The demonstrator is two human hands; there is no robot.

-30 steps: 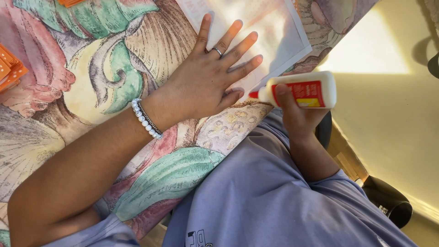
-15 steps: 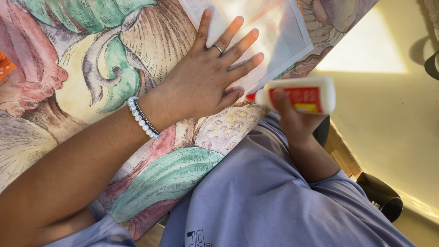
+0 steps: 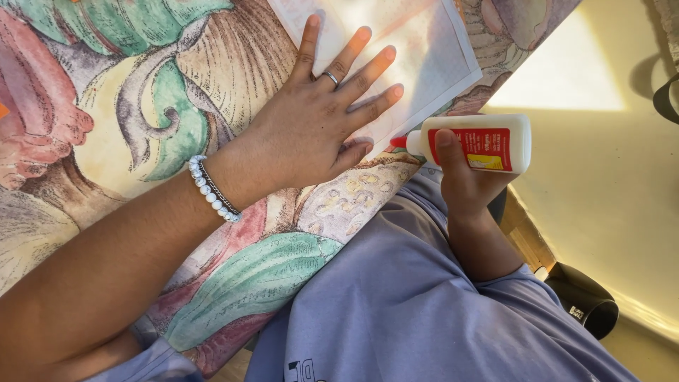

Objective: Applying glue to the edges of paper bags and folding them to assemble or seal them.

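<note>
My left hand point(image 3: 311, 134) lies flat, fingers spread, on a white sheet of paper point(image 3: 424, 49) at the edge of a table covered with a flowered cloth point(image 3: 141, 106). It wears a ring and a white bead bracelet point(image 3: 212, 191). My right hand point(image 3: 463, 187) holds a white glue bottle point(image 3: 488, 141) with a red label, lying sideways. The bottle's red nozzle points at the paper's near edge, just beside my left thumb.
My lap in a lavender shirt point(image 3: 396, 304) fills the lower middle. A yellowish floor point(image 3: 587, 177) lies to the right, with a dark round object point(image 3: 587, 304) on it. A sliver of something orange point(image 3: 2, 111) shows at the left edge.
The glue bottle has shifted slightly right and tilted level. My left hand stays flat on the paper. The orange thing at the left has nearly slid out of view.
</note>
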